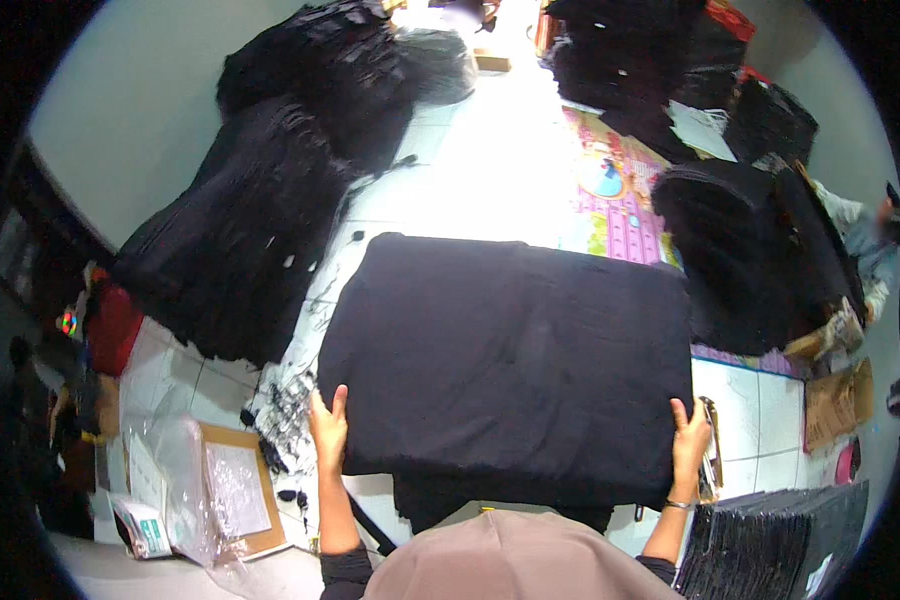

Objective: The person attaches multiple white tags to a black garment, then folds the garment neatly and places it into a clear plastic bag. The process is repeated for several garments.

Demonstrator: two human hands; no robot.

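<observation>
A wide black piece of cloth (510, 350), roughly rectangular with rounded corners, spreads in front of me, and its near edge hangs toward my body. My left hand (329, 425) grips its left side near the front corner, thumb on top and the other fingers mostly hidden at the edge. On the opposite side my right hand (689, 435) holds the right edge in the same way, with a band around the wrist. More black fabric (435, 497) shows below the near edge.
Large heaps of black cloth lie at left (260, 220) and right (735, 250). A colourful patterned mat (620, 190) covers part of the tiled floor. Near me are a plastic-wrapped brown board (238, 485) at left and a stack of black sheets (770, 540) at right. A cardboard box (838, 405) stands beyond.
</observation>
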